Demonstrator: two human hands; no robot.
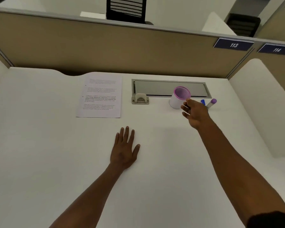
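Note:
A white cup with a purple rim (pixel 178 98) stands tilted on the white desk (pixel 56 145), at the back right. My right hand (pixel 195 113) reaches out to it, the thumb at its rim and the fingers curled beside its wall. Whether the fingers close round the cup is hard to tell. Just behind that hand lie a blue-capped marker (pixel 203 101) and a purple-capped marker (pixel 211 103). My left hand (pixel 124 149) rests flat on the desk in the middle, fingers straight and spread, holding nothing.
A printed sheet of paper (pixel 100 95) lies at the back centre. A recessed metal cable tray (pixel 156 88) with a small grey latch (pixel 140 99) sits next to the cup. A tan partition (pixel 105 46) closes off the back, with number plates 113 and 114.

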